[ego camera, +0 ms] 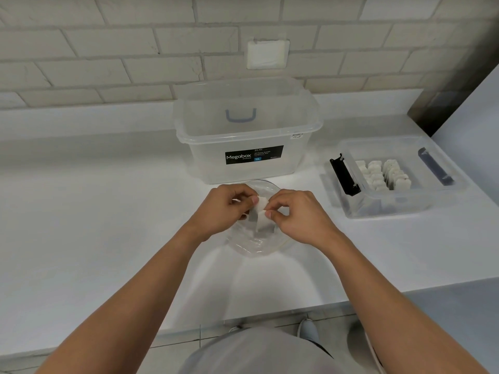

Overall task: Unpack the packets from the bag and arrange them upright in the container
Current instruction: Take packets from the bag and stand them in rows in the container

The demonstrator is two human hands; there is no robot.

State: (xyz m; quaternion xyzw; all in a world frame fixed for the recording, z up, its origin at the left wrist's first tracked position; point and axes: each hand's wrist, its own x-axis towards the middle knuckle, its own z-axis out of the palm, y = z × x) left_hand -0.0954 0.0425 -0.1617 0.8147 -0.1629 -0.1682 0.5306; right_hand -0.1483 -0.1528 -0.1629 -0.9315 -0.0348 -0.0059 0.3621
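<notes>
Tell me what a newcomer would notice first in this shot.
First come the two hands at centre: the left hand and the right hand both pinch a white packet over a crumpled clear bag on the white counter. Behind them stands a big clear Megabox tub with a black label. To the right, a shallow clear container holds rows of packets standing upright.

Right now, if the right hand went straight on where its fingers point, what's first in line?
The right hand pinches the white packet, so it meets that first; just beyond, probably the left hand, though depth is unclear.
</notes>
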